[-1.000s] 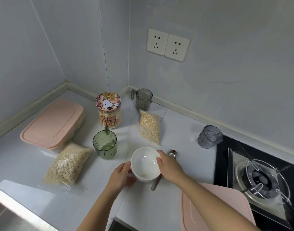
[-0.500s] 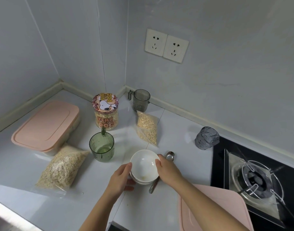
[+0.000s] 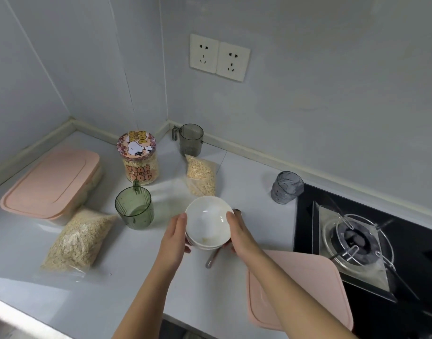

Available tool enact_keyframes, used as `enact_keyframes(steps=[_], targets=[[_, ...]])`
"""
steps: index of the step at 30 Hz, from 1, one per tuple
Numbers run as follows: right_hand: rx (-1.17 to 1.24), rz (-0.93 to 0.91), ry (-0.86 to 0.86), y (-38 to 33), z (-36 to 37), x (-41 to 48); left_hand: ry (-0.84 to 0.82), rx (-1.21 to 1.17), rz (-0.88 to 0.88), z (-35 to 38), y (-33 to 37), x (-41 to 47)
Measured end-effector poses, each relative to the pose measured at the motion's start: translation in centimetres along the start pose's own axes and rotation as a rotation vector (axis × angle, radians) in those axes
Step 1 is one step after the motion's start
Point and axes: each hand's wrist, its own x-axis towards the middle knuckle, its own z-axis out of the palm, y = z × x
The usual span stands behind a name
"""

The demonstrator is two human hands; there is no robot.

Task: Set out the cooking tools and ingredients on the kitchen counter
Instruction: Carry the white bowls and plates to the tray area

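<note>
A stack of white bowls [image 3: 207, 220] sits mid-counter, held from both sides. My left hand [image 3: 174, 237] grips its left rim and my right hand [image 3: 239, 234] grips its right rim. A metal spoon [image 3: 212, 260] lies under the stack, only its handle and a bit of its bowl showing. A green cup [image 3: 133, 207] stands just left of the bowls. Behind are a bag of oats [image 3: 202, 175], a printed oat jar [image 3: 138, 157] and a grey measuring cup [image 3: 190, 142]. A larger oat bag [image 3: 79, 238] lies at the left.
A pink-lidded box [image 3: 50, 184] sits far left. A loose pink lid [image 3: 300, 289] lies at the counter's front right. A grey patterned glass [image 3: 286, 187] stands beside the black gas hob [image 3: 361, 241]. Two wall sockets [image 3: 218, 57] are above.
The bowls have been lifted slightly and tilted toward me, with a second bowl now showing beneath the top one. Both hands stay on the stack.
</note>
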Motion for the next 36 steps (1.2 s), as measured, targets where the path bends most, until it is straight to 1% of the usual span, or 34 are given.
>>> enact_keyframes(steps=[2, 5, 7, 8, 10, 12, 17, 20, 25, 29, 33, 36], targets=[[0.113, -0.005, 0.017, -0.1, -1.3, -1.4, -0.038, 0.02, 0.028, 1.6, 1.1, -1.5], [0.353, 0.01, 0.034, 0.6, -3.3, -3.8, -0.104, 0.028, 0.036, 4.5, 2.3, -3.9], [0.437, 0.001, 0.077, 1.2, -5.4, -6.0, -0.15, 0.045, 0.035, 6.6, 2.9, -5.7], [0.462, -0.026, 0.111, 1.8, -7.0, -7.5, -0.176, 0.099, 0.048, 8.1, 3.0, -7.1], [0.502, -0.058, 0.182, 3.6, -10.6, -10.6, -0.24, 0.121, 0.106, 11.6, 2.9, -10.1], [0.506, -0.049, 0.217, 4.8, -13.0, -12.7, -0.261, 0.029, 0.107, 14.0, 2.4, -12.0], [0.503, -0.029, 0.293, 11.2, -20.8, -21.9, -0.29, -0.056, 0.063, 22.9, -1.0, -21.7], [0.478, -0.05, 0.372, 14.9, -25.0, -27.2, -0.345, -0.072, 0.11, 27.5, -3.0, -27.0], [0.516, -0.02, 0.494, 18.8, -31.0, -33.3, -0.495, 0.026, 0.089, 33.9, -3.9, -32.8], [0.611, -0.003, 0.62, 21.3, -36.1, -36.7, -0.596, 0.087, 0.115, 39.5, -3.7, -36.6], [0.801, 0.056, 0.699, 24.4, -41.4, -39.2, -0.646, 0.131, 0.08, 45.9, -3.9, -39.5], [0.827, 0.09, 0.779, 27.2, -45.8, -40.5, -0.694, 0.162, 0.041, 51.3, -4.7, -41.5]])
